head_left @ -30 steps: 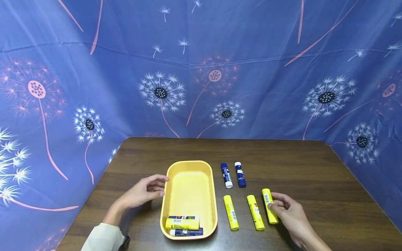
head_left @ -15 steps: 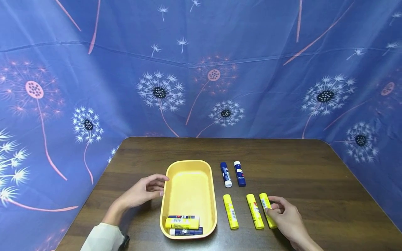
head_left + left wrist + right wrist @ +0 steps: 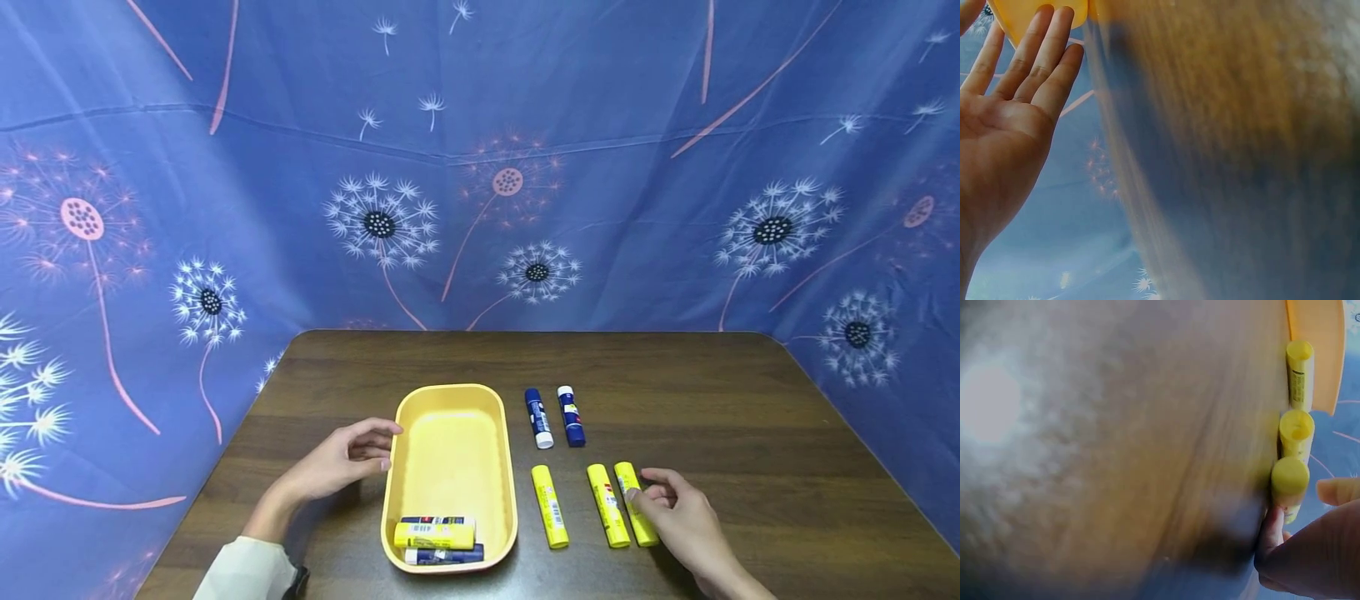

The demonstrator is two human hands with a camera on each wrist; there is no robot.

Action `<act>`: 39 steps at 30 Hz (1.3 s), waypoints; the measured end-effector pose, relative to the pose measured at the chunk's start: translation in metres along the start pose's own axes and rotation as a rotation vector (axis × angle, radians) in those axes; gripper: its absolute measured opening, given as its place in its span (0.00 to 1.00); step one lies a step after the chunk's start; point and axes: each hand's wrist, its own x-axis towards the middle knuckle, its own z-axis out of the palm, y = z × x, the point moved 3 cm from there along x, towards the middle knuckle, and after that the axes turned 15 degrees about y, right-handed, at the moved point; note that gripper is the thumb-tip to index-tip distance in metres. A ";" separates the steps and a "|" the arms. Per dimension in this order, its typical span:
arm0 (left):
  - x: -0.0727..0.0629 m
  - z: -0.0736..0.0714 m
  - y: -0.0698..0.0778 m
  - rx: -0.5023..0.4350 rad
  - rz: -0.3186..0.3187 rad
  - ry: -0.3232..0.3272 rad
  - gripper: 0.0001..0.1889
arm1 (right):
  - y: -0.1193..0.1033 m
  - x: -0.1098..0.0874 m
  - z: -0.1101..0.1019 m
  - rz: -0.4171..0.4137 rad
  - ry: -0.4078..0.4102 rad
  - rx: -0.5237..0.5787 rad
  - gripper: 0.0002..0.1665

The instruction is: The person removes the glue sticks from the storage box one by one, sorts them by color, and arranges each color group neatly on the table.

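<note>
My right hand (image 3: 686,517) is at the rightmost yellow glue stick (image 3: 637,508), which lies on the table. Its thumb lies over the stick in the head view; in the right wrist view one finger touches the stick's side low down, and another digit hovers apart from it. Two more yellow glue sticks, one close by (image 3: 608,506) and one further left (image 3: 551,507), lie alongside. My left hand (image 3: 341,458) rests with loosely bent fingers against the left rim of the yellow tray (image 3: 512,467). Inside the tray are a yellow glue stick (image 3: 435,534) and two blue ones.
Behind the yellow sticks lie two blue-and-white glue sticks, one on the left (image 3: 539,418) and one on the right (image 3: 571,416). The brown wooden table (image 3: 675,375) ends at a blue dandelion-print cloth (image 3: 480,167) hanging around it.
My right hand has brought the rightmost yellow glue stick left and nearer to me, beside the middle one, and its index fingertip has come away from it. The left hand stays put.
</note>
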 end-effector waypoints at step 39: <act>0.001 0.001 0.002 -0.002 -0.005 0.009 0.25 | -0.167 0.019 0.054 -0.375 -0.832 0.464 0.28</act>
